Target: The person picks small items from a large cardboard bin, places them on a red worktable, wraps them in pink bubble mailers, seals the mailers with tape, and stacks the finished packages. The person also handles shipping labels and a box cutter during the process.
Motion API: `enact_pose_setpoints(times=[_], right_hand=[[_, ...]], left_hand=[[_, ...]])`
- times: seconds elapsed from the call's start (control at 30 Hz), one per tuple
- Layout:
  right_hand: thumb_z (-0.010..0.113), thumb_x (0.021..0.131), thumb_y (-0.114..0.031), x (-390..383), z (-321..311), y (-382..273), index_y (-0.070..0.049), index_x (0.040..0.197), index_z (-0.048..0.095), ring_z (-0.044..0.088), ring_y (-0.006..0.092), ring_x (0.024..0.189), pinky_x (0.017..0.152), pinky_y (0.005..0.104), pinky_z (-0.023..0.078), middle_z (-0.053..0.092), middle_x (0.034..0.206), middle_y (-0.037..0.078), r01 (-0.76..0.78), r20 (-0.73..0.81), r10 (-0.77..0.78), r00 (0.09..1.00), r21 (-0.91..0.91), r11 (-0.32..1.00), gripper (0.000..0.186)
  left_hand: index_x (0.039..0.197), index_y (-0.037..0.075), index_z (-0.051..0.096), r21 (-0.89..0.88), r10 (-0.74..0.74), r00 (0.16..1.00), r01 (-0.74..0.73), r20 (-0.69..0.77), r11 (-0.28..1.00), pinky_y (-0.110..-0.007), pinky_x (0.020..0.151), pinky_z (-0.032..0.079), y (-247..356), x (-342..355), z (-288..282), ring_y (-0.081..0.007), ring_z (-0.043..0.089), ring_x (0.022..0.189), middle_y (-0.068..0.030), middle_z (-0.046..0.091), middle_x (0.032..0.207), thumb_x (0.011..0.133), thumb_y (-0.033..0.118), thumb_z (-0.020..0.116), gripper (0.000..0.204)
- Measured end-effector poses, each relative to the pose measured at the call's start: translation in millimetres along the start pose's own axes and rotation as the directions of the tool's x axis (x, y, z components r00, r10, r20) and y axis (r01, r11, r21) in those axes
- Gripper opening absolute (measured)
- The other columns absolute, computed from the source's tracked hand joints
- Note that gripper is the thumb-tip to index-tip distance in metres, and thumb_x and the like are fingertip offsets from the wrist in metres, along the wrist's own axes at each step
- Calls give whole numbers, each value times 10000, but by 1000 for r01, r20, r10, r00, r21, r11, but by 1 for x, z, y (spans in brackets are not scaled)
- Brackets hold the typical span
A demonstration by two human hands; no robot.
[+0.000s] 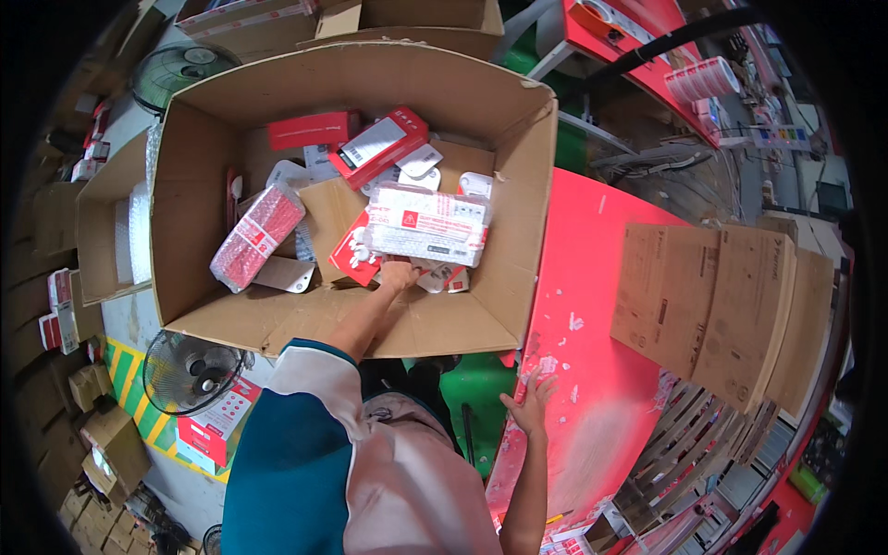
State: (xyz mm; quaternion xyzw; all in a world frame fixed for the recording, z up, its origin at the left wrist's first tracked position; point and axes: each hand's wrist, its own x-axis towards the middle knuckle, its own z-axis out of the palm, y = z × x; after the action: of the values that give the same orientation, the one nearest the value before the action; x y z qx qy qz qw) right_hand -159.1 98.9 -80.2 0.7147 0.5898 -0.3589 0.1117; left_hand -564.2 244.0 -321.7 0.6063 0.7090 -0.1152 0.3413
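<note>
My left hand [400, 273] reaches into a large open cardboard box [213, 120], its fingers bent at the lower edge of a bubble-wrapped white package [425, 217]; what they hold is partly hidden. Beside it lie red-and-white packs [356, 245]. A red carton [375, 139] rests higher in the box, and a bubble-wrapped red package [257, 239] leans at the left. My right hand [529, 402] is outside the box, empty with fingers spread, over the edge of a red tabletop [583, 444].
Folded cardboard sheets [703, 305] rest on the table's right side. A floor fan [194, 370] stands below the box's left corner, another [185, 74] behind it. More open boxes [111, 240] are at the left. A red bench [629, 74] with tape rolls [703, 83] is at the back right.
</note>
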Motion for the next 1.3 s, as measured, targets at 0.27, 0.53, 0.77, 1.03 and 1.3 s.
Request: enact_pose_setpoints(times=[0.27, 0.53, 0.77, 1.03, 1.3], right_hand=[[837, 759, -422, 2, 10, 1, -260, 1605, -3, -121, 591, 1447, 1171, 645, 95, -195, 1579, 348, -30, -43, 30, 999, 3, 1000, 1203], [807, 806, -350, 0, 2, 7, -295, 1604, 11, -128, 523, 1479, 1195, 589, 83, -202, 1613, 271, -72, 11, 71, 997, 86, 994, 1129], [764, 844, -369, 2, 0, 10, -295, 1606, 78, -122, 497, 1491, 1200, 568, 88, -170, 1622, 268, -77, 16, 76, 997, 171, 982, 1027], [739, 875, -364, 3, -3, 9, -283, 1604, 16, -154, 481, 1489, 1199, 553, 67, -192, 1608, 290, -105, 35, 102, 994, 109, 988, 1030], [744, 857, -396, 6, -7, 12, -273, 1606, 36, -132, 531, 1474, 1200, 562, 86, -175, 1603, 310, -101, 82, 93, 992, 94, 990, 1038]], left_hand=[[1187, 112, 657, -442, 562, 824, -480, 69, 758, -495, 891, 512, 11, -78, -37, -393, 649, 1016, -237, 675, 1014, 820, 230, 636, 386], [1146, 161, 716, -445, 453, 884, -361, 117, 819, -475, 922, 513, -39, -48, -21, -350, 643, 1089, -200, 673, 1155, 912, 409, 585, 365], [1032, 44, 723, -617, -247, 959, 111, -140, 779, -392, 850, 535, -196, -36, -96, -280, 701, 937, -169, 734, 1011, 925, 294, 564, 315], [1286, 16, 548, -250, -191, 431, -83, -882, 965, -469, 1026, 441, -310, -33, -236, -410, 568, 1155, -245, 606, 1216, 836, 55, 563, 452], [1224, 10, 628, -539, -157, 908, -86, -388, 838, -466, 992, 473, -139, -18, -141, -398, 610, 1133, -234, 652, 1192, 889, 215, 629, 392]])
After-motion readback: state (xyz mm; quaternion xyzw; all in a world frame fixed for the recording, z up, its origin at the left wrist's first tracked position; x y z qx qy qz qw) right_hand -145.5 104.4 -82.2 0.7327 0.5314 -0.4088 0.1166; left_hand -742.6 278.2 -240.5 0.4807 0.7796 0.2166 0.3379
